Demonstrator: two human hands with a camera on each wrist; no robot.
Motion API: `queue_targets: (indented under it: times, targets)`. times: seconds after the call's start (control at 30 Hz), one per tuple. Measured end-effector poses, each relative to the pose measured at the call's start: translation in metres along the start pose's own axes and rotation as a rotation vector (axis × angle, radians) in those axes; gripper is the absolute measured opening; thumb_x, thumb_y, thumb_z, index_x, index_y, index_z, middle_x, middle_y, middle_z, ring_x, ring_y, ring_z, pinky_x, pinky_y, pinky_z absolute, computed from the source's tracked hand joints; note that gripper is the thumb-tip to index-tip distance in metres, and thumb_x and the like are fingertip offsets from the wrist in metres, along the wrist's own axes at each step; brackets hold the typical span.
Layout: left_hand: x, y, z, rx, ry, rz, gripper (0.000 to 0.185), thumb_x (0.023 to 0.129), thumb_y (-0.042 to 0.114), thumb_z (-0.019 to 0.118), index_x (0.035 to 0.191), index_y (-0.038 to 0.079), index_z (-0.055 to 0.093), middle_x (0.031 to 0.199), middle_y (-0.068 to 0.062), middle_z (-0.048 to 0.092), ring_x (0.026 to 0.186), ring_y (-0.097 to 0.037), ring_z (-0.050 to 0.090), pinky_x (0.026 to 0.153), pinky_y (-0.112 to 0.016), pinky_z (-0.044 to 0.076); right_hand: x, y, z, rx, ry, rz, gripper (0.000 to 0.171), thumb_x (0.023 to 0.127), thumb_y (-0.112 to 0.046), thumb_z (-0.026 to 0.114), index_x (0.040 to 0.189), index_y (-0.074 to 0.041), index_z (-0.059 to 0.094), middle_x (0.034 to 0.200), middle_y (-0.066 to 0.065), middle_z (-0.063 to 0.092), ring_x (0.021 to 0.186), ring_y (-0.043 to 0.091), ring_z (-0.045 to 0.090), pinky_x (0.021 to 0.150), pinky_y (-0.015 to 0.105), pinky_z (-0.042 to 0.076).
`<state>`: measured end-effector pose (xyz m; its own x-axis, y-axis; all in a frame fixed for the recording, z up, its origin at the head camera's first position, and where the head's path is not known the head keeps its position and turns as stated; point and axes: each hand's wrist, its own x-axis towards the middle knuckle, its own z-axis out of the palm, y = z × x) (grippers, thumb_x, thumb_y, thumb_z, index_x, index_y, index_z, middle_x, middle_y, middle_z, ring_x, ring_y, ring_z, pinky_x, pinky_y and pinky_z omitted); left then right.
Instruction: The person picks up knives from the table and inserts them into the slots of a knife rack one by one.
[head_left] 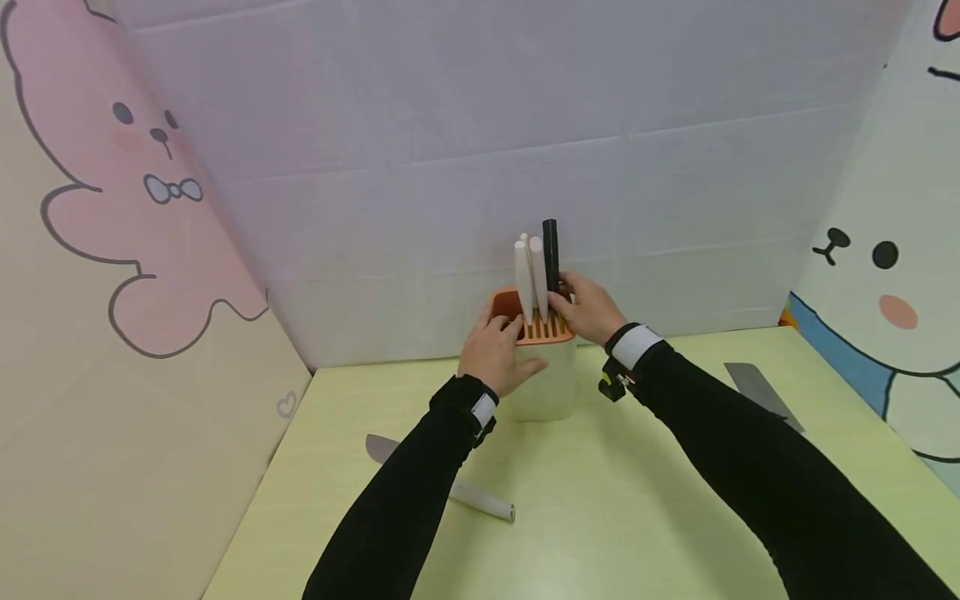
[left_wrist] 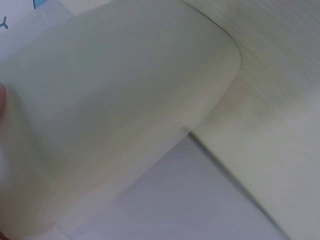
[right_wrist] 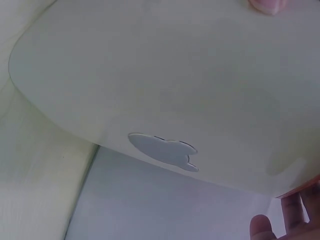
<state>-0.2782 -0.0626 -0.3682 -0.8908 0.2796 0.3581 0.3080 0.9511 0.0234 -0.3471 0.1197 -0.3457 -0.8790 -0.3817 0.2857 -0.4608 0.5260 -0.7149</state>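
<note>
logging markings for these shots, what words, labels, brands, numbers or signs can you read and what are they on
No word, label, brand or number is readable.
Grey, leaf-like shape, no text: on the pale, rounded container with orange slotted top.
Grey heart outline, no text: on the beige wall panel.

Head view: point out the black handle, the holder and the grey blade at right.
Black handle (head_left: 551, 248): head view, on its upper shaft.
Holder (head_left: 547, 385): head view, on its pale front wall.
Grey blade (head_left: 757, 388): head view, on its flat face.
</note>
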Motion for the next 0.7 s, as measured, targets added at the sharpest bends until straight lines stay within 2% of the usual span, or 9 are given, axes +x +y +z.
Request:
queue_targets:
  times: [0.4, 0.53, 0.6, 0.7]
  targets:
    - [0.002, -0.001, 0.004, -0.023, -0.002, -0.004, 0.083, 0.079, 0.062, 0.068, 0.139, 0.007, 0.052, 0.131, -0.013, 0.057, 0.137, -0.03, 0.035, 0.118, -0.036, 0.016, -0.005, 0.004, 0.004, 0.051, 0.021, -0.014, 0.05, 0.101, -0.019, 0.052, 0.145, -0.002, 0.037, 0.134, 0.019, 0.054, 0.127, 0.032, 0.047, 0.106, 0.05, 0.036]
    - [0.002, -0.002, 0.004, -0.046, -0.005, -0.01, 0.083, 0.079, 0.06, 0.069, 0.139, 0.006, 0.052, 0.133, -0.014, 0.056, 0.138, -0.031, 0.033, 0.118, -0.037, 0.017, -0.01, 0.005, 0.003, 0.081, 0.027, -0.014, 0.05, 0.102, -0.018, 0.047, 0.147, -0.001, 0.033, 0.138, 0.019, 0.051, 0.131, 0.033, 0.043, 0.107, 0.052, 0.035]
    - [0.002, -0.003, 0.007, -0.074, -0.005, -0.02, 0.084, 0.079, 0.06, 0.07, 0.14, 0.005, 0.05, 0.137, -0.014, 0.051, 0.14, -0.031, 0.031, 0.118, -0.037, 0.018, -0.015, 0.005, 0.001, 0.102, 0.041, 0.0, 0.049, 0.104, -0.019, 0.044, 0.148, -0.002, 0.031, 0.14, 0.017, 0.049, 0.133, 0.032, 0.04, 0.108, 0.051, 0.034]
    - [-0.002, -0.007, 0.009, -0.134, -0.012, -0.054, 0.089, 0.081, 0.057, 0.07, 0.145, 0.004, 0.04, 0.148, -0.016, 0.038, 0.142, -0.031, 0.026, 0.117, -0.039, 0.02, -0.026, 0.007, -0.007, 0.111, 0.066, 0.016, 0.05, 0.105, -0.021, 0.04, 0.15, -0.003, 0.027, 0.143, 0.016, 0.046, 0.134, 0.031, 0.038, 0.109, 0.05, 0.033]
